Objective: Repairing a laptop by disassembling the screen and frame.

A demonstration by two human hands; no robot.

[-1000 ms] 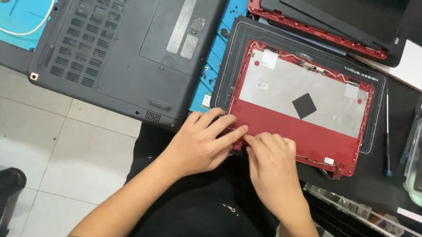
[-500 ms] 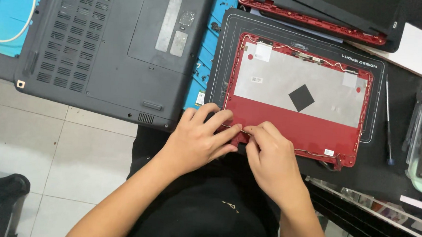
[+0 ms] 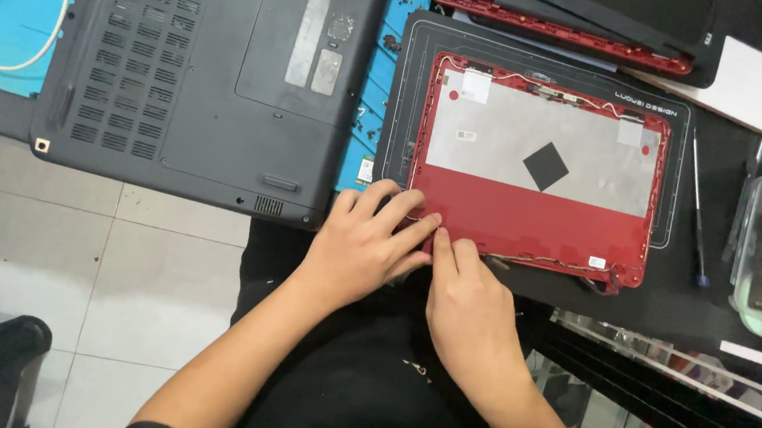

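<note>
both hands [image 3: 370, 249] [image 3: 468, 305] stayed, fingertips seemingly pinched on red laptop lid's [image 3: 533, 216] near edge.

Two bare hands are seen from above, the left hand [image 3: 370, 249] and the right hand [image 3: 468, 305], each with its forearm uncovered down to the lower edge of the picture. No rings, watch or gloves are worn. The fingernails are kept short and plain. A dark sleeve edge is glimpsed at the left elbow (only a sliver shows). The lap below is clothed in black fabric, marked by a small pale print.
</note>
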